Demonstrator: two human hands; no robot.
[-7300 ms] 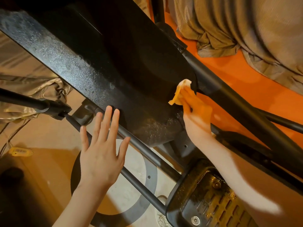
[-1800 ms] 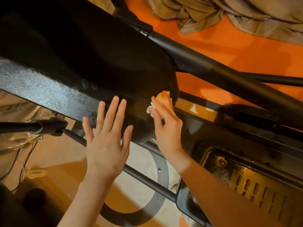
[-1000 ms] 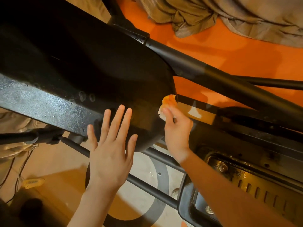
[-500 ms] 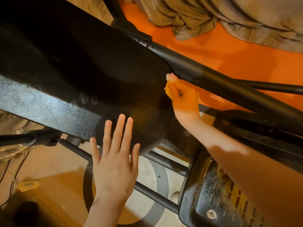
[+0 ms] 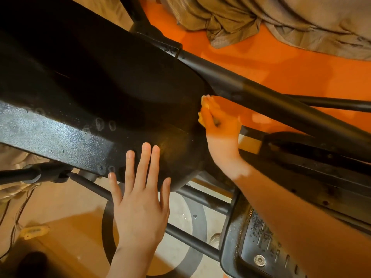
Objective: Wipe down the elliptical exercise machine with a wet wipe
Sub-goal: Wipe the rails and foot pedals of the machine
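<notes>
While our left hand (image 5: 140, 207) hovers flat with fingers spread at the near edge of the elliptical's black housing (image 5: 104, 93), our right hand (image 5: 219, 125) presses the crumpled wet wipe (image 5: 201, 117) against the housing's rounded right end.

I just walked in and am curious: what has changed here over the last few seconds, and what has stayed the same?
The right hand, pressing the wet wipe, slid from the lower rim of the black housing up along its rounded edge toward the slanted bar. It gripped the wipe throughout. The left hand stayed open, fingers spread, beside the housing's lower edge. The pedal did not visibly move.
</notes>
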